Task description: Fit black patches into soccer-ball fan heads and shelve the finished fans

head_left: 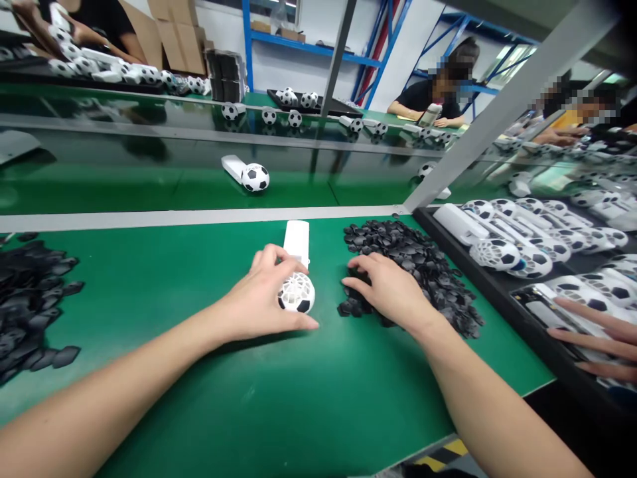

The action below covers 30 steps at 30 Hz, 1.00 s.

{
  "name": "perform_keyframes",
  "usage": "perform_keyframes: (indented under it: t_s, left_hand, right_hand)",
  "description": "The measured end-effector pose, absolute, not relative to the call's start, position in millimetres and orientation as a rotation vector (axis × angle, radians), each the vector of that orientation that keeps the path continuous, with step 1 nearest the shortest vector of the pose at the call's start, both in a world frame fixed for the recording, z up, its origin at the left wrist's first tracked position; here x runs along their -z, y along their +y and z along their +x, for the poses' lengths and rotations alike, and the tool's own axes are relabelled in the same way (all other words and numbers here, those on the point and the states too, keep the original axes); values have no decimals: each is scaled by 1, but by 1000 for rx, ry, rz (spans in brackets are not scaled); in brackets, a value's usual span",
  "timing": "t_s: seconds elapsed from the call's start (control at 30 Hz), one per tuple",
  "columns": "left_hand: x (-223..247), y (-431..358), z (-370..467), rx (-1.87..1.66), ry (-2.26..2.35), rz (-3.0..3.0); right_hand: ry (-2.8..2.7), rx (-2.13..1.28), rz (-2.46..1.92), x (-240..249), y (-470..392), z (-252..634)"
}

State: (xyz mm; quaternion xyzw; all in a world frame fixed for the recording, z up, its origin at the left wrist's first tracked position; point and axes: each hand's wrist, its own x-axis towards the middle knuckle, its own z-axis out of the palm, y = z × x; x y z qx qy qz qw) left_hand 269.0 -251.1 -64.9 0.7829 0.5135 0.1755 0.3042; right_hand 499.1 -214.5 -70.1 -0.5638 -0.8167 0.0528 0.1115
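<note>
A white handheld fan with a football-patterned round head (297, 293) lies on the green table, its handle pointing away from me. My left hand (271, 292) curves around the fan's head, thumb on the near side and fingers on the far side. Open lattice gaps show over most of the head, with black patches along its near edge. My right hand (383, 285) is at the left edge of a pile of small black plastic pieces (413, 265). Its thumb and forefinger are bent toward the pieces; whether a piece is between them cannot be made out.
A second black heap (30, 299) lies at the left. Beyond the pale rail, a football fan (255, 177) rests on the green conveyor. At right, a black tray (497, 292) holds several fans, with another person's hand (597, 332) over it. Co-workers sit across the line.
</note>
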Motion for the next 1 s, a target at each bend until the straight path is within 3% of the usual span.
perform_keyframes:
  t_s: [0.3,0.57,0.77,1.0]
  left_hand:
    - [58,-258,274,-442,1308,2046]
    - [65,-252,271,-532,1226,2110]
    - [62,-249,266,-479,1141,2130]
    - [63,-252,272,-475,1318,2084]
  right_hand:
    - [-2334,-190,-1403,76,-213,496]
    - [-2049,-1038,-1070,74,-228,482]
    - [-2207,-719,-840,73,-232,477]
    - [-2215,-793,-772,76,-236,473]
